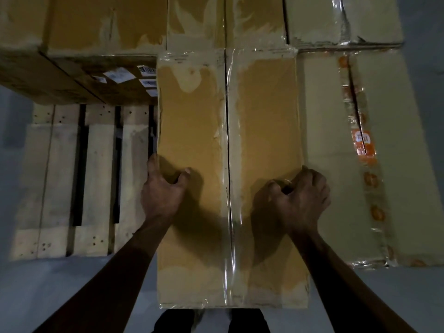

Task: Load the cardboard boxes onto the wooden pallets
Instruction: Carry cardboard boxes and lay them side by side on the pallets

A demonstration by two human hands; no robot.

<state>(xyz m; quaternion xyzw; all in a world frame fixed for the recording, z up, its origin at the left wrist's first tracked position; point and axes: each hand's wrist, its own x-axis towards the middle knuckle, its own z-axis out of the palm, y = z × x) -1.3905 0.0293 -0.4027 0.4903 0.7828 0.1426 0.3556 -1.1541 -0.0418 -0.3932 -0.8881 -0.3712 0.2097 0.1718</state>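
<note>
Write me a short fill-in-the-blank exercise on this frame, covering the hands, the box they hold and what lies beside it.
1. The left hand and right hand grip opposite long edges of the ____ box sealed with clear tape.
2. On the person's left, bare slats of the wooden ____ show.
3. The box on the person's right carries tape with ____ markings.
4. White ____ labels sit on the dark box at upper left.

Missing words: cardboard; pallet; orange; barcode

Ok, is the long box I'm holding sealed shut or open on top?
Sealed shut: the long box has both top flaps lying flat, with clear tape running along the centre seam.
</note>
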